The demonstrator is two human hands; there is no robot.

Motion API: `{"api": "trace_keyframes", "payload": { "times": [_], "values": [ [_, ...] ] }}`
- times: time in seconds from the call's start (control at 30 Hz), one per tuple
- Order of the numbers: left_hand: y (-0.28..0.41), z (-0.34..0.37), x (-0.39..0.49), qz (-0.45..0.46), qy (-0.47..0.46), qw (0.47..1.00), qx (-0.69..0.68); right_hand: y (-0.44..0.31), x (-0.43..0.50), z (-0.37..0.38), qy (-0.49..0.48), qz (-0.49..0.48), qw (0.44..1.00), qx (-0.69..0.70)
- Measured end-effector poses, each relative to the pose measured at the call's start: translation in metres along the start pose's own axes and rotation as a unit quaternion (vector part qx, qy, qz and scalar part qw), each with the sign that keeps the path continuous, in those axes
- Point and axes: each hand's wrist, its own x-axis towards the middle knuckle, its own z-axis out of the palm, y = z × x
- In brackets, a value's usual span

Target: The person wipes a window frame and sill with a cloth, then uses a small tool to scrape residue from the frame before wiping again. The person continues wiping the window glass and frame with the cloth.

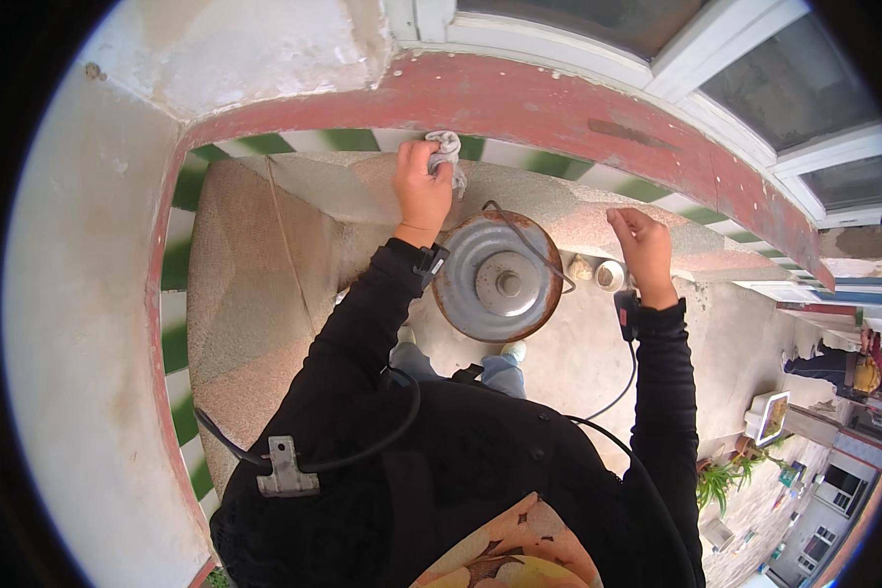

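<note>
My left hand [421, 192] grips a crumpled grey cloth [447, 151] against the green-and-white band [349, 140] at the foot of the wall, just under a red painted strip [478, 92]. Off to the right, my right hand [643, 250] is raised with its fingers curled in; nothing shows between them. Between and below the hands stands a round metal vessel [452, 294] with a rusty rim. It has a lid with a knob [509, 283], and a bent metal handle [522, 239] crosses its far side.
A speckled stone ledge [242, 294] runs along the wall. Beside the vessel are a white cup [610, 275] and a small pale object [580, 267]. White-framed windows [794, 95] rise above. Potted plants [720, 481], a white basin [757, 419] and a person [830, 367] appear at far right.
</note>
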Motion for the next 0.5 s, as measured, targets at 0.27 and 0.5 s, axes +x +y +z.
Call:
{"api": "trace_keyframes", "payload": {
  "times": [0.27, 0.5],
  "values": [
    [0.09, 0.111, -0.064, 0.011, -0.02, 1.0, 0.014, 0.109, -0.084, -0.087, -0.032, 0.101, 0.992, 0.073],
    [0.163, 0.192, -0.098, 0.021, -0.047, 0.998, 0.017, 0.169, -0.121, -0.126, 0.001, 0.126, 0.985, 0.114]
  ]
}}
